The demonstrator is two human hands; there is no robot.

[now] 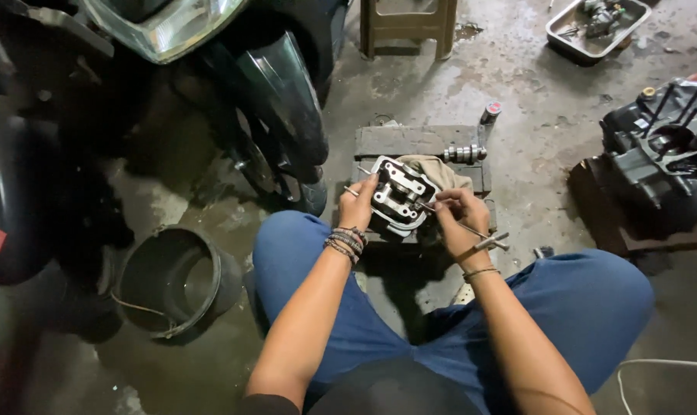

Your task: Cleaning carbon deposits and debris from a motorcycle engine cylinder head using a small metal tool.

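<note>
Oily floor, hands [410,207] on cylinder head [398,194]

The cylinder head [398,196] is showing silver-grey metal with dark recesses, lying against a tan rag [444,170]. The trousers [587,307] are showing plain blue, and the floor [533,100] is looking mottled grey with dark stains.

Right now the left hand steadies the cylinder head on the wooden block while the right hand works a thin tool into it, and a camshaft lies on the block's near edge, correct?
Not quite. In the head view the camshaft lies at the wooden block's far right edge, beyond the cylinder head. The rest holds: left hand steadies the head, right hand works a thin tool.
</note>
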